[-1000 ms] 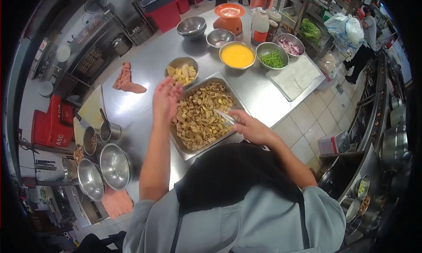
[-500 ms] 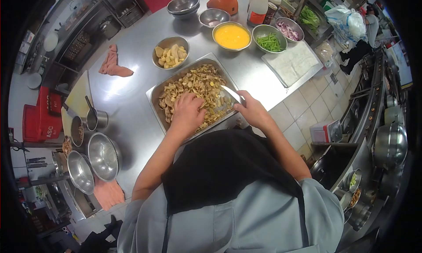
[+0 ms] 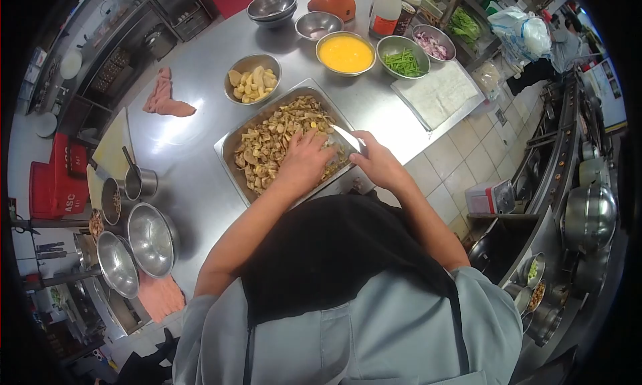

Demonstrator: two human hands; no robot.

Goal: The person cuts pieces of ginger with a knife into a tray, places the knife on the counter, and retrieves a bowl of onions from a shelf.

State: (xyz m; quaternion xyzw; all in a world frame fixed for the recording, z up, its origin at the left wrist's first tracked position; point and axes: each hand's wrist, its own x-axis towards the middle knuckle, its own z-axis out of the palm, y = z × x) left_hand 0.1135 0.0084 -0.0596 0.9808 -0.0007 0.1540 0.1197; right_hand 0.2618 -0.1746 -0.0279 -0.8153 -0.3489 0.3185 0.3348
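Note:
A rectangular metal tray (image 3: 233,179) on the steel table holds a heap of chopped brown food (image 3: 264,141). My left hand (image 3: 307,161) rests on the right part of the heap, palm down with its fingers somewhat spread; anything under the fingertips is hidden. At the tray's right side my right hand (image 3: 376,159) is closed on a white utensil that looks like a knife or scraper (image 3: 346,137), its end pointing up and left over the food. Behind the tray stands a bowl of pale yellow pieces (image 3: 253,80).
At the back are a bowl of yellow liquid (image 3: 346,54), a bowl of green pieces (image 3: 402,57), a bowl of sliced onion (image 3: 433,43) and an orange scale (image 3: 336,4). A cloth-covered tray (image 3: 438,94) lies right. Metal bowls (image 3: 152,239) and a pink cloth (image 3: 166,96) are left.
My left hand has come down from above the tray's left side onto the food, then moved right. The view has shifted, and my right hand still holds the white utensil.

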